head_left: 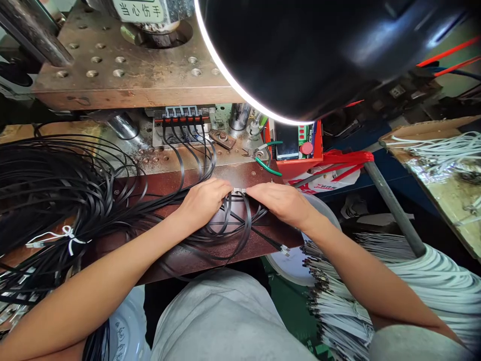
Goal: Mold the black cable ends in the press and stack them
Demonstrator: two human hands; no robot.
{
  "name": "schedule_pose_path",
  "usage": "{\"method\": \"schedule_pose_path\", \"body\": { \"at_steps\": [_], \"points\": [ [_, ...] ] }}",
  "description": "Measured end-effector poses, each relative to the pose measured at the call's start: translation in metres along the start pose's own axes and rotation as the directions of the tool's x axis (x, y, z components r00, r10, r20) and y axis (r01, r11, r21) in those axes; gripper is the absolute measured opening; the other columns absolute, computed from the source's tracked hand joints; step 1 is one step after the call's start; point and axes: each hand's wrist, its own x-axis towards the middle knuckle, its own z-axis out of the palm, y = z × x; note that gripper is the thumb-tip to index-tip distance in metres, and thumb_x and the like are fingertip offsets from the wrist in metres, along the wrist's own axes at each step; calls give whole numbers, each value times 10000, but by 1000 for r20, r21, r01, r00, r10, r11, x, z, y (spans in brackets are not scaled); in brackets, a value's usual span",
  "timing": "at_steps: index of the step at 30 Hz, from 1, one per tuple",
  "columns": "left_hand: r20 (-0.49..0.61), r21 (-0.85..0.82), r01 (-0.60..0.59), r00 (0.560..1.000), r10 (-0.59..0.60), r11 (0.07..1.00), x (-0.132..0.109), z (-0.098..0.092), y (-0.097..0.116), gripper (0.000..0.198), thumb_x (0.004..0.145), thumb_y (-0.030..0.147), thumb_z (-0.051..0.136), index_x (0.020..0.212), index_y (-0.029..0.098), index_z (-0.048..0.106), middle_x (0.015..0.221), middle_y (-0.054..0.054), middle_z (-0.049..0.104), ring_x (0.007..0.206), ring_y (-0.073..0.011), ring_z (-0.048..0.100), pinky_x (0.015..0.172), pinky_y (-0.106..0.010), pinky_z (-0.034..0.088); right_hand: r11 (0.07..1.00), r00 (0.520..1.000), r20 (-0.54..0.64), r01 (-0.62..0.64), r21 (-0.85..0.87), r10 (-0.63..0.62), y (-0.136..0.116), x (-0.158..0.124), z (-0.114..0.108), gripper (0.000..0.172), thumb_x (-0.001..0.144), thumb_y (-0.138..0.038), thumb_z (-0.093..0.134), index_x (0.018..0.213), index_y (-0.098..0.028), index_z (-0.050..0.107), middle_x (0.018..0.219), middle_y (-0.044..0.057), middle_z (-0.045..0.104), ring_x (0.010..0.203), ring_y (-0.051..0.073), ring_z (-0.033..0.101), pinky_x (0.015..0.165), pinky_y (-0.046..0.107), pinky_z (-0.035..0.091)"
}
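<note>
My left hand (203,200) and my right hand (283,200) meet over the front of the brown bench. Between their fingertips is a small silvery bar (238,191), closed on from both ends. Black flat cables (246,220) loop down from it; the fingers hide part of the bar. Beyond the hands, a metal mold (180,134) lies under the press plate, with grey plastic pieces (181,111) on top and several black cables running out towards me. Silvery connectors (284,249) show at some cable ends near the bench's front edge.
A large bundle of black cables (56,185) fills the left side. Green-handled cutters (265,155) lie behind my right hand, near a red control box (296,143). Overhead are the press plate (143,80) and a black round lamp (300,55). White cables (432,281) hang at right.
</note>
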Motion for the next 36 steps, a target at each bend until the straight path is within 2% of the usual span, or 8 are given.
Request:
{"method": "schedule_pose_path", "body": {
  "at_steps": [3, 5, 10, 14, 18, 24, 32, 36],
  "points": [
    [2, 3, 8, 1000, -8, 1000, 0, 0, 1, 214, 869, 105, 441, 990, 131, 615, 1013, -76, 646, 955, -196, 578, 874, -332, 478, 998, 997, 28, -66, -19, 67, -3, -1, 0, 343, 920, -118, 339, 1187, -164, 550, 1122, 85, 637, 1019, 173, 594, 881, 325, 498],
    [3, 13, 26, 1000, -26, 1000, 0, -1, 2, 207, 860, 95, 445, 969, 130, 618, 993, -80, 651, 952, -199, 586, 863, -333, 485, 957, 968, -2, -248, -150, 251, -9, -3, -1, 305, 917, -209, 410, 1190, -151, 535, 1139, 134, 606, 1015, 229, 580, 878, 395, 479],
    [-31, 25, 71, 997, -70, 997, -3, 1, 4, 212, 862, 101, 427, 939, 144, 619, 959, -81, 657, 943, -205, 595, 839, -336, 495, 684, 748, -112, -648, -336, 654, -24, -10, -2, 382, 841, -486, 515, 970, -132, 574, 899, 148, 580, 740, 251, 601, 590, 330, 472],
    [-48, 38, 96, 994, -94, 995, -4, 3, 4, 227, 847, 78, 416, 928, 143, 618, 968, -83, 655, 956, -209, 591, 857, -341, 488, 841, 836, -133, -540, -36, 532, -22, -15, 1, 168, 908, -278, 453, 938, -163, 572, 944, 99, 588, 860, 197, 610, 713, 283, 493],
    [-35, 36, 108, 994, -107, 993, -5, 3, 4, 226, 836, 64, 426, 941, 132, 614, 978, -85, 653, 973, -210, 585, 882, -341, 479, 917, 882, -252, -390, 85, 399, -14, -17, 4, 272, 888, -83, 373, 996, -195, 597, 1017, 69, 633, 980, 165, 589, 871, 297, 477],
    [-51, 25, 106, 993, -105, 994, -6, 4, 3, 242, 833, 63, 413, 945, 143, 611, 965, -79, 653, 971, -198, 583, 885, -330, 477, 880, 812, -350, -385, 277, 466, -19, -17, 5, 308, 861, -86, 396, 947, -225, 657, 916, 46, 659, 875, 156, 620, 794, 311, 515],
    [-87, 21, 89, 992, -87, 996, -6, 6, 1, 229, 853, 102, 403, 923, 165, 612, 937, -65, 652, 939, -180, 587, 868, -304, 480, 732, 740, -227, -475, 489, 633, -8, -20, 24, 244, 839, -161, 489, 928, -243, 701, 893, 4, 702, 830, 147, 653, 775, 292, 528],
    [-91, 10, 93, 992, -92, 996, -6, 6, 2, 222, 870, 122, 398, 917, 166, 611, 923, -65, 651, 930, -175, 589, 856, -297, 483, 731, 749, -182, -510, 453, 636, -4, -20, 32, 255, 835, -151, 491, 960, -234, 697, 883, -3, 709, 814, 139, 658, 766, 279, 519]
  ]
}}
